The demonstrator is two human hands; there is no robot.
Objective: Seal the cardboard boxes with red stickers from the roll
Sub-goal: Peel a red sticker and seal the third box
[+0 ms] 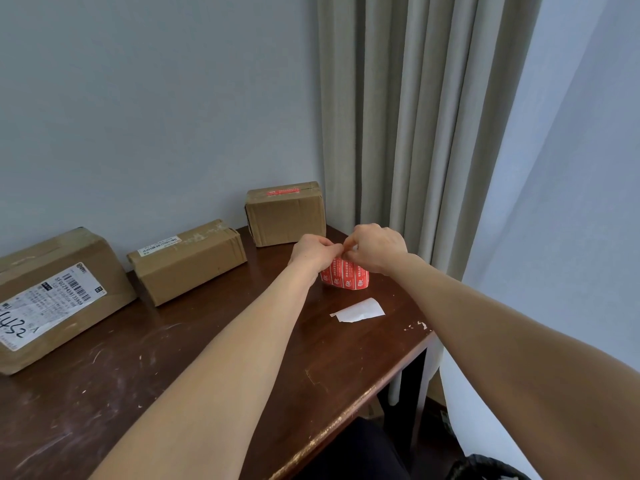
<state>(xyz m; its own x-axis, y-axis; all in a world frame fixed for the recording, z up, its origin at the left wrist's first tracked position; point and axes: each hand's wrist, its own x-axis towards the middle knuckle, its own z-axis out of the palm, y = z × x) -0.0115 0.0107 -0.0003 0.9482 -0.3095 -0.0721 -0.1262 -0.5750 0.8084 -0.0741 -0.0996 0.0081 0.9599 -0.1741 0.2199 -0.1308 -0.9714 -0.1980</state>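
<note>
Head view. The left grip [313, 252] and right grip [375, 247] meet, fingers curled, above the red sticker roll [346, 278], each pinching its upper edge; the backs of the hands hide the fingertips and the roll's top. The roll stands on the dark wooden counter [207, 358], near its right end. A white paper scrap [360, 310] lies just in front of the roll. Three cardboard boxes line the wall: the far box [285, 216], just behind the hands, carries a red sticker [282, 192] on its top seam; the middle box [188, 261] and the near box [59, 296] with its shipping label [48, 303] lie to the left. A beige curtain [415, 116] hangs behind the counter's right end
</note>
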